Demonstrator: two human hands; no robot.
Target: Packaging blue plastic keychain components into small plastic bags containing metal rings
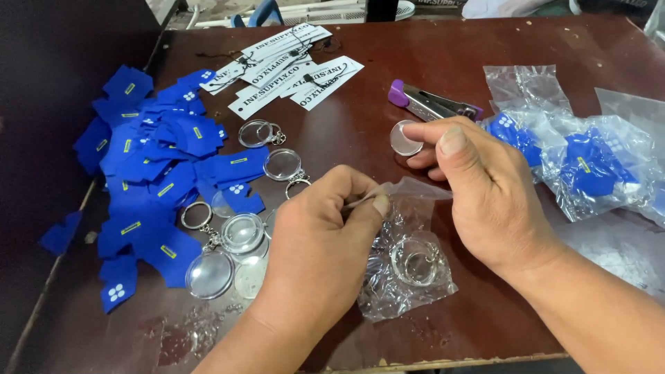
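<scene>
My left hand (325, 228) pinches the top edge of a small clear plastic bag (405, 266) that lies on the brown table (429, 76); a clear round keychain piece sits inside the bag. My right hand (481, 190) hovers over the bag's opening and holds a clear round disc (404, 138) at its fingertips. Several clear round keychains with metal rings (239, 235) lie just left of my left hand.
A heap of blue fabric pieces (156, 166) covers the left side. White paper tags with strings (284, 66) lie at the back. A purple-handled stapler (433, 102) sits behind my right hand. Filled clear bags with blue pieces (589, 166) lie at the right.
</scene>
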